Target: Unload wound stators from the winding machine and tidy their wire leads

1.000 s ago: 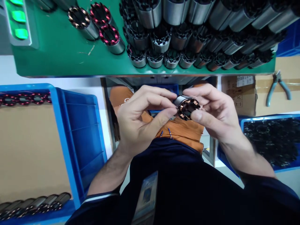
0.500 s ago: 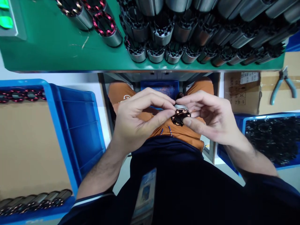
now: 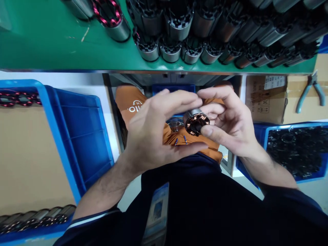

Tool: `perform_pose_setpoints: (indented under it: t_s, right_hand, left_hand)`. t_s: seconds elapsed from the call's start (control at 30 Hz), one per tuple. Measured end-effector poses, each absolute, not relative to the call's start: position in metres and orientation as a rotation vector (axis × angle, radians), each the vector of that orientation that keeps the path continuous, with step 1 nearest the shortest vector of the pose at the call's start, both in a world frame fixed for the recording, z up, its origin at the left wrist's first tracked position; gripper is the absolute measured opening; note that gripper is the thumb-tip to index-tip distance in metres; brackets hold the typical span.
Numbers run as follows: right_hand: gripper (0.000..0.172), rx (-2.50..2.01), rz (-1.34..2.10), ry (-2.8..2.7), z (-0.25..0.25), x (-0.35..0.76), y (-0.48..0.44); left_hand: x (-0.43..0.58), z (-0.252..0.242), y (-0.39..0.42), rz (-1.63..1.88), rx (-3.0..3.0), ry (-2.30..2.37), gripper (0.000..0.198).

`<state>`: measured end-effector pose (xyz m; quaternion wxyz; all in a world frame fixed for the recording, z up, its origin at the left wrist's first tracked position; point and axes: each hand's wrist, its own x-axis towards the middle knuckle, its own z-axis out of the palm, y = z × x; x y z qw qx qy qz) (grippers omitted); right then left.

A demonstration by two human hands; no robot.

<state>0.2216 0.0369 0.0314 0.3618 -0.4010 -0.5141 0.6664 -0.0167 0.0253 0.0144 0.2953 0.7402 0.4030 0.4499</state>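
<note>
A metal motor stator with copper windings on its face is held over my lap, its wound end tilted up toward me. My right hand grips it from the right, thumb on the lower rim and fingers behind. On the other side, my left hand is spread around the stator, with thumb and fingers wide apart and the thumb passing below it. No clear contact shows between the left hand and the stator.
Rows of stators stand on the green bench. Left is a blue crate with wound stators and cardboard. At right are pliers on a cardboard box and a blue bin of black parts.
My left thumb and fingers have opened away from the stator and the thumb has moved lower. The stator's face is turned more into view in my right hand. The view has shifted slightly.
</note>
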Motion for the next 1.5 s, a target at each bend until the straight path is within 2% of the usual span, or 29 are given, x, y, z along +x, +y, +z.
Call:
perform_pose_setpoints:
  t_s: [0.1, 0.17, 0.27, 0.33, 0.53, 0.67, 0.87, 0.93, 1.07, 1.17, 1.27, 1.37, 1.4, 1.5]
  right_hand:
    - [0.058, -1.003, 1.741, -1.357, 0.032, 0.22, 0.037]
    - [0.053, -1.024, 1.662, -1.428, 0.032, 0.22, 0.038]
    - [0.025, -1.088, 1.44, -1.517, 0.031, 0.223, 0.041]
    - [0.016, -1.126, 1.359, -1.495, 0.027, 0.225, 0.044]
    - [0.02, -1.241, 1.129, -1.253, 0.018, 0.227, 0.048]
    - [0.03, -1.154, 1.061, -1.527, 0.021, 0.217, 0.035]
    - [0.011, -1.139, 0.952, -1.638, 0.028, 0.213, 0.032]
    - [0.01, -1.155, 0.905, -1.686, 0.028, 0.219, 0.036]
    - [0.012, -1.134, 0.757, -1.769, 0.031, 0.228, 0.04]
    - [0.007, -1.241, 0.853, -1.62, 0.033, 0.223, 0.036]
    - [0.02, -1.288, 1.191, -1.369, 0.026, 0.211, 0.027]
    - [0.042, -1.229, 1.469, -1.214, 0.011, 0.2, 0.016]
    - [0.044, -1.22, 1.504, -1.175, 0.006, 0.198, 0.013]
    - [0.034, -1.242, 1.518, -1.076, -0.003, 0.193, 0.006]
  left_hand:
    - [-0.013, 0.023, 0.026, 1.224, 2.009, 1.048, 0.046]
    - [-0.013, 0.019, 0.025, 1.248, 2.027, 1.044, 0.046]
    - [-0.013, 0.011, 0.023, 1.238, 2.128, 1.074, 0.045]
    - [-0.012, 0.009, 0.02, 1.239, 2.144, 1.126, 0.04]
    - [-0.005, 0.023, 0.022, 1.25, 1.986, 1.388, 0.024]
    - [-0.002, 0.033, 0.026, 1.125, 1.947, 1.445, 0.034]
    - [-0.004, 0.03, 0.025, 1.038, 1.996, 1.42, 0.027]
    - [-0.001, 0.026, 0.024, 1.132, 1.991, 1.435, 0.026]
    - [0.008, 0.017, 0.023, 1.288, 1.963, 1.402, 0.035]
    - [0.011, 0.014, 0.023, 1.244, 1.971, 1.319, 0.025]
    - [0.011, 0.014, 0.024, 1.186, 2.028, 1.365, 0.016]
    - [0.01, 0.011, 0.023, 1.161, 2.043, 1.405, 0.035]
    - [0.01, 0.008, 0.023, 1.157, 2.043, 1.401, 0.041]
    - [0.012, -0.002, 0.02, 1.123, 2.1, 1.382, 0.042]
